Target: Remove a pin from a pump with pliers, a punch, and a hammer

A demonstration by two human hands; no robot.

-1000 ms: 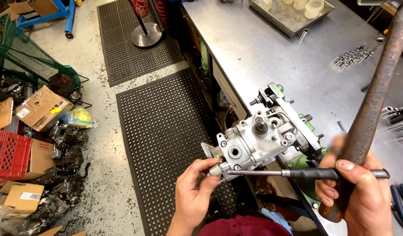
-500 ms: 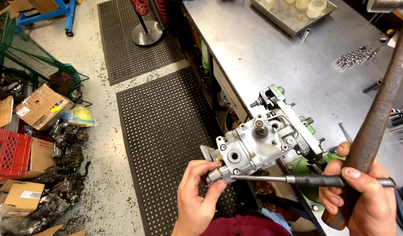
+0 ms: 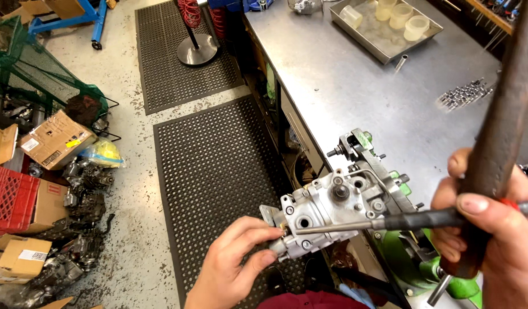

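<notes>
Head view. I see a grey metal workbench [image 3: 355, 86] along the right, with a concrete floor and two black perforated mats [image 3: 212, 183] to its left. Three cardboard boxes and one red crate [image 3: 9, 197] lie at the floor's left edge. One metal tray [image 3: 384, 26] on the bench holds three pale plastic cups.

One silver pump housing [image 3: 332, 214] sits at the bench edge, clamped in a green vise [image 3: 424, 269].

My left hand [image 3: 232, 266] is partly closed, its fingertips pinching a small fitting at the housing's lower left corner. My right hand [image 3: 495, 229] is closed around one dark-handled screwdriver [image 3: 390, 222] and one thick brown bar [image 3: 498, 137]. The screwdriver tip meets the housing near the left fingertips.
</notes>
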